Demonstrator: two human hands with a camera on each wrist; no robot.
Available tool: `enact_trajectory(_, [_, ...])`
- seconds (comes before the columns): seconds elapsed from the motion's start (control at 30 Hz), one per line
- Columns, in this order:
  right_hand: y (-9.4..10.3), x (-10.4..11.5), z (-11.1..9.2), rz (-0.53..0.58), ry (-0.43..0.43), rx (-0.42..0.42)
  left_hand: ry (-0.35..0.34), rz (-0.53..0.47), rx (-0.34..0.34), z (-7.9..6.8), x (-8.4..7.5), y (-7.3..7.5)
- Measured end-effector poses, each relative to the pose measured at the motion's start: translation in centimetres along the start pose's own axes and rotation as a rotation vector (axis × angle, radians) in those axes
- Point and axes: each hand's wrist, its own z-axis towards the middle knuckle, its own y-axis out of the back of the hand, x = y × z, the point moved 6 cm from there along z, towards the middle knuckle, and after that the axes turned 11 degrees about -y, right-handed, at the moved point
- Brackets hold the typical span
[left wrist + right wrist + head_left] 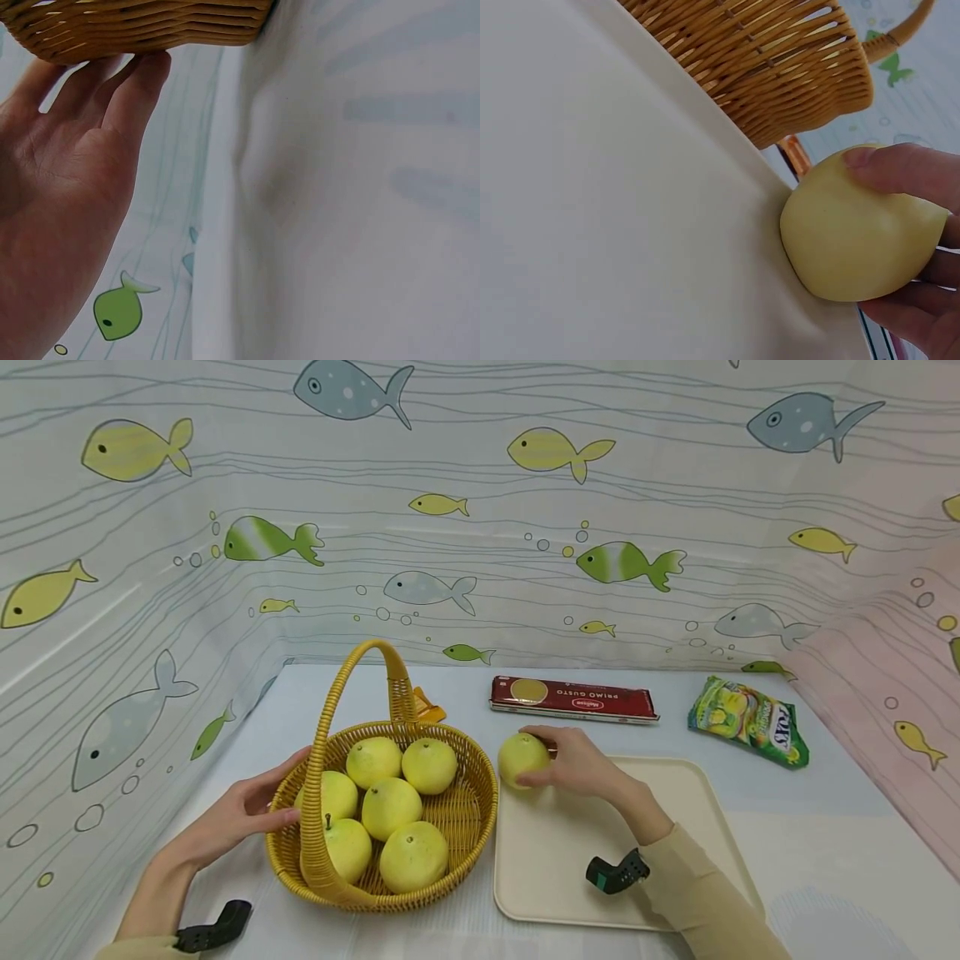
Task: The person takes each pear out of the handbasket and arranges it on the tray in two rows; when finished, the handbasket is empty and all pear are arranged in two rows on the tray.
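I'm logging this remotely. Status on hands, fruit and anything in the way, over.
Left hand touching basket. Right hand holding a yellow fruit at tray's far left corner. Six more fruits in basket; handle arches above, possibly in the way.

In the head view, a beige left sleeve (138, 949) is seen between seven and eight o'clock, a beige right sleeve (699, 893) between four and five. By the cuffs, a black, bent left unit (217, 928) and matching right unit (619, 872), marked with green, are worn.

head view bright, evenly lit; the 2 wrist views dimmer, greyer.
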Motion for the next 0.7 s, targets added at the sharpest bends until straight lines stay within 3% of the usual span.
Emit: enact_trajectory(0.7, [-0.09, -0.08, 0.21, 0.025, -0.007, 0.014, 0.004, -0.006, -0.004, 0.08, -0.05, -0.06])
